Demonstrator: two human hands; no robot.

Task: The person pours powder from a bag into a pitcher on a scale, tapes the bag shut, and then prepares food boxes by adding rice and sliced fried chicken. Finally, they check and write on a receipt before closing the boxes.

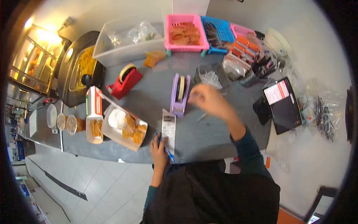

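Observation:
My left hand [159,149] rests at the near edge of the grey counter [209,134]. It grips a blue pen [167,152] and lies on the lower end of a white receipt [169,128]. My right hand [209,99] is blurred and hovers just right of a purple tape dispenser [180,93] that stands upright behind the receipt. Its fingers are at the height of the tape roll, and I cannot make out whether they pinch anything.
An open food box [123,126] with fried pieces and a carton of fries [94,112] sit to the left. A red tape dispenser [126,80], a clear bin [126,41], pink [186,31] and blue [220,33] baskets stand behind. A tablet [283,104] lies at right.

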